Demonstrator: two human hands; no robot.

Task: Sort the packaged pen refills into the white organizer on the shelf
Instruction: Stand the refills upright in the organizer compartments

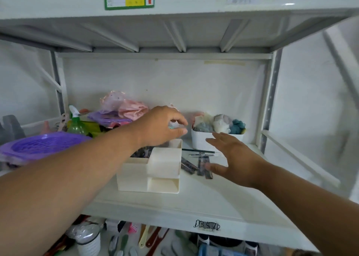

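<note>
Mid-sort: the left hand (163,126) hovers over the white organizer (153,170), fingers loosely curled, apparently empty. The right hand (231,158), fingers spread, reaches the packaged refills (196,165) lying just beneath; picking one comes next.

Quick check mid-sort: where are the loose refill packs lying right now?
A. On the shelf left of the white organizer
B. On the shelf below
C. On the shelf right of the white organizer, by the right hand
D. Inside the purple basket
C: the refill packs lie on the shelf just right of the white organizer, under the open right hand.
</note>
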